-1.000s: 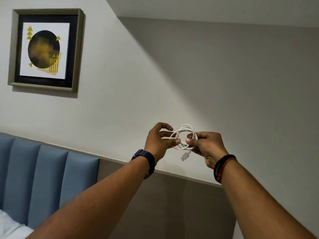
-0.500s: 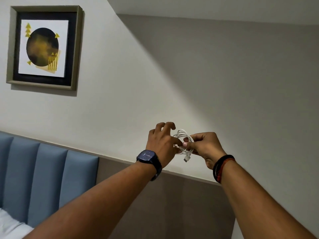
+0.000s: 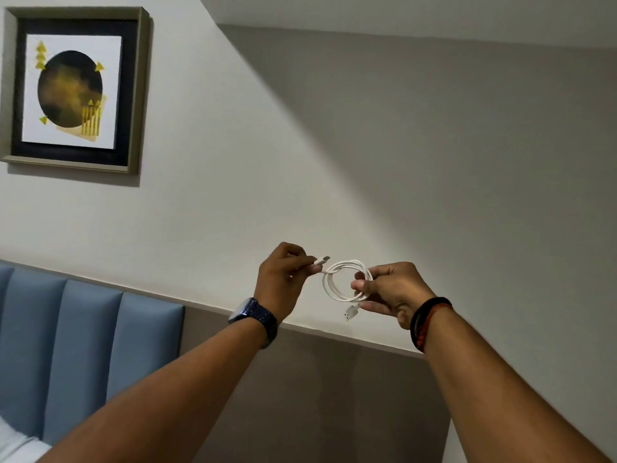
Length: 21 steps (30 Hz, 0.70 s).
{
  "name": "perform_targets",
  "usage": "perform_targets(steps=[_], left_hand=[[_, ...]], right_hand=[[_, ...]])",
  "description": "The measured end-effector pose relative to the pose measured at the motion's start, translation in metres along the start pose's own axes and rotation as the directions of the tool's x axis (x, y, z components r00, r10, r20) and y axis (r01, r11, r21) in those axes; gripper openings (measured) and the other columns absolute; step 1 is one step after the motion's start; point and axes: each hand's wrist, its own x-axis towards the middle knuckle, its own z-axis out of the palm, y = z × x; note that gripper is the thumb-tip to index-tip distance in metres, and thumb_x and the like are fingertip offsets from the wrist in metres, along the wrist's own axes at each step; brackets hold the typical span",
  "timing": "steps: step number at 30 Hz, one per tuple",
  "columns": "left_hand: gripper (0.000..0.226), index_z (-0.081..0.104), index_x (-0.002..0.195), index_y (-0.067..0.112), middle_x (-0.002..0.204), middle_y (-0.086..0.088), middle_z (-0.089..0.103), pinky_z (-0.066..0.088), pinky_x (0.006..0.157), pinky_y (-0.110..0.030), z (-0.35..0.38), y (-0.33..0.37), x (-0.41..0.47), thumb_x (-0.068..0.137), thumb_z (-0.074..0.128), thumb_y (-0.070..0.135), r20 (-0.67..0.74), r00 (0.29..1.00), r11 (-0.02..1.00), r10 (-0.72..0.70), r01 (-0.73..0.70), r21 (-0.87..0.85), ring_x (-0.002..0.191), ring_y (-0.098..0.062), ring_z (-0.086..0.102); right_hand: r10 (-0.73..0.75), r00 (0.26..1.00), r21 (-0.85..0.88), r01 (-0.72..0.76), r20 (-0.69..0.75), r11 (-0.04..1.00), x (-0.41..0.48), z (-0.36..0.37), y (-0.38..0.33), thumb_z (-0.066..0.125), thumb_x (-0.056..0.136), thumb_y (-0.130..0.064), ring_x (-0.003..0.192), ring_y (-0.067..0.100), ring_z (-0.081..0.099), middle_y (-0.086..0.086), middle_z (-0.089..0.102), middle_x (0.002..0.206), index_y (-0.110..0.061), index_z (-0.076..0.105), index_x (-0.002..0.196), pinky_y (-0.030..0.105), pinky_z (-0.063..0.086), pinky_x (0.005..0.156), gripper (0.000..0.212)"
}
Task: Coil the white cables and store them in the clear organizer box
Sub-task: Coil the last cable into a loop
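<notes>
A white cable [image 3: 335,289] is wound into a small round coil, held up in the air in front of a wall. My right hand [image 3: 390,290] pinches the coil's right side between thumb and fingers; a white plug dangles just below it. My left hand [image 3: 283,282] grips the cable's other end, whose small connector sticks out to the right of the fingertips, at the coil's upper left. The clear organizer box is not in view.
A framed picture [image 3: 71,90] hangs on the white wall at the upper left. A blue padded headboard [image 3: 83,349] runs along the lower left, with a bit of white bedding [image 3: 16,447] at the bottom left corner. A grey wall panel [image 3: 317,396] lies below my hands.
My left hand has pulled away to the left, drawing one cable end out through the coil. The coil, bunched between both hands before, now hangs as an open loop from my right hand.
</notes>
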Motion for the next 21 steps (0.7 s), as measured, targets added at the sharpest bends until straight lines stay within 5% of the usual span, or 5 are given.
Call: perform_targets(steps=[3, 8, 14, 17, 21], left_hand=[[0.006, 0.074, 0.082, 0.016, 0.08, 0.001, 0.068, 0.053, 0.065, -0.02, -0.001, 0.002, 0.0, 0.083, 0.069, 0.015, 0.096, 0.974, 0.96, -0.204, 0.219, -0.177, 0.072, -0.015, 0.067], [0.021, 0.07, 0.075, 0.017, 0.074, -0.002, 0.07, 0.054, 0.057, -0.018, -0.003, 0.003, -0.005, 0.092, 0.057, 0.019, 0.044, 0.875, 0.797, -0.482, 0.459, -0.393, 0.064, -0.008, 0.069], [0.027, 0.067, 0.083, 0.006, 0.091, -0.009, 0.064, 0.058, 0.069, -0.031, 0.0, -0.001, -0.009, 0.097, 0.049, 0.021, 0.125, 0.603, 0.447, -0.788, 0.699, -0.558, 0.076, -0.022, 0.068], [0.022, 0.065, 0.088, 0.001, 0.09, -0.012, 0.066, 0.058, 0.061, -0.031, 0.003, 0.004, -0.008, 0.096, 0.052, 0.018, 0.261, 0.463, 0.25, -0.847, 0.781, -0.573, 0.072, -0.025, 0.066], [0.019, 0.069, 0.092, -0.002, 0.086, -0.014, 0.066, 0.054, 0.049, -0.026, 0.009, 0.011, -0.011, 0.092, 0.056, 0.011, 0.421, 0.454, 0.202, -0.786, 0.831, -0.518, 0.062, -0.023, 0.061]], right_hand=[[-0.014, 1.0, 0.005, 0.014, -0.024, 1.0, 0.0, 0.001, 0.004, 0.069, 0.08, 0.002, 0.073, 0.021, 0.07, 0.014, 0.074, 0.086, -0.003, 0.07, 0.088, 0.028, 0.06, 0.058, 0.009], [-0.072, 0.997, 0.009, 0.072, -0.04, 0.997, 0.001, 0.006, 0.003, 0.069, 0.081, 0.002, 0.074, 0.021, 0.07, 0.015, 0.074, 0.088, -0.003, 0.07, 0.089, 0.029, 0.059, 0.065, 0.01], [-0.103, 0.994, -0.006, 0.103, 0.049, 0.995, -0.004, 0.017, 0.004, 0.066, 0.083, 0.002, 0.072, 0.02, 0.071, 0.013, 0.074, 0.084, -0.005, 0.071, 0.089, 0.029, 0.06, 0.065, 0.011], [-0.08, 0.987, 0.029, 0.077, 0.139, 0.997, -0.006, 0.018, 0.003, 0.067, 0.083, 0.002, 0.077, 0.021, 0.073, 0.012, 0.076, 0.084, -0.005, 0.072, 0.09, 0.032, 0.061, 0.068, 0.011], [-0.075, 0.98, 0.048, 0.067, 0.184, 0.997, -0.008, 0.022, 0.0, 0.069, 0.081, 0.001, 0.075, 0.02, 0.074, 0.01, 0.077, 0.082, -0.005, 0.072, 0.089, 0.031, 0.061, 0.065, 0.011]])
